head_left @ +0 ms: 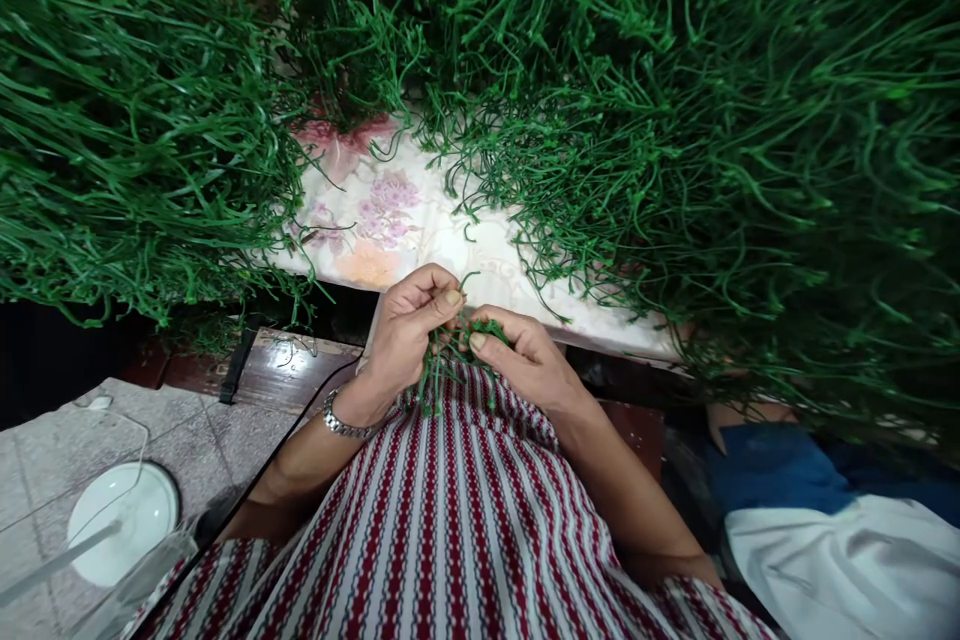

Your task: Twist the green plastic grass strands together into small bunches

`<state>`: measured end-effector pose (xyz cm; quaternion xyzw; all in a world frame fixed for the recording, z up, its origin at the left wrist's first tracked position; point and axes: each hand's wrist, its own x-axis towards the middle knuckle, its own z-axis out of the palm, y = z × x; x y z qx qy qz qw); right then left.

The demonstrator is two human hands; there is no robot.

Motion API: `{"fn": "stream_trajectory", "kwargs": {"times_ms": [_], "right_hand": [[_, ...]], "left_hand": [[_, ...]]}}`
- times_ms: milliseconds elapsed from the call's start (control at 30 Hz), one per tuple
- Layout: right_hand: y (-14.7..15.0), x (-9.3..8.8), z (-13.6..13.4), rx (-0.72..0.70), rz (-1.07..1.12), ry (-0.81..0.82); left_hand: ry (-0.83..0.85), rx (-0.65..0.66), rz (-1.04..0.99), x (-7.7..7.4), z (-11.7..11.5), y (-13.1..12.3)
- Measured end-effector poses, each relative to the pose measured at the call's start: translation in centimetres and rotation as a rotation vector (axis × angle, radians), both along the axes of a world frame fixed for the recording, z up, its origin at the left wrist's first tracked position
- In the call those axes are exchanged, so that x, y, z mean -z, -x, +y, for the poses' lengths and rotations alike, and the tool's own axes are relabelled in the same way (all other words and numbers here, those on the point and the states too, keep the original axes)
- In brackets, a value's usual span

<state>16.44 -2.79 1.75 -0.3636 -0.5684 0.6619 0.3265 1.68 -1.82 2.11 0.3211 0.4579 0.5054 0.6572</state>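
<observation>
My left hand (405, 335), with a metal watch (345, 415) at its wrist, pinches a thin green stem between thumb and forefinger. The curved end of that stem pokes up past the fingertips. Just beside it, my right hand (521, 355) closes on a small bunch of green stems (491, 328). More stems (433, 375) hang below the left hand, in front of the striped red and white garment (450, 520). Both hands are close together at the near edge of the table. Part of the bunch is hidden behind my fingers.
Big heaps of green stems lie on the left (127, 140) and right (660, 120) of the floral-covered table (450, 240). A brown bench (285, 365) and a round white base with a pole (124, 520) are at lower left. A person in blue and white (795, 480) sits at right.
</observation>
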Motion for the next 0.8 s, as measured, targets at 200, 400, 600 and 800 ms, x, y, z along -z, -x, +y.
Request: {"fn": "stream_trajectory", "kwargs": {"times_ms": [200,400,600,800], "right_hand": [[0.0,0.3,-0.2,0.013,-0.088,-0.001],[0.2,0.9,-0.2,0.051,-0.231,-0.239],[0.3,1.5,-0.3,0.070,-0.233,-0.328],[0.2,1.0,-0.1,0.071,-0.118,-0.358]], "left_hand": [[0.009,0.029,-0.002,0.3,-0.4,0.4],[-0.155,0.020,0.161,1.4,-0.9,-0.1],[-0.147,0.035,0.171,1.5,-1.0,-0.5],[-0.005,0.059,-0.203,0.5,-0.7,-0.6]]}}
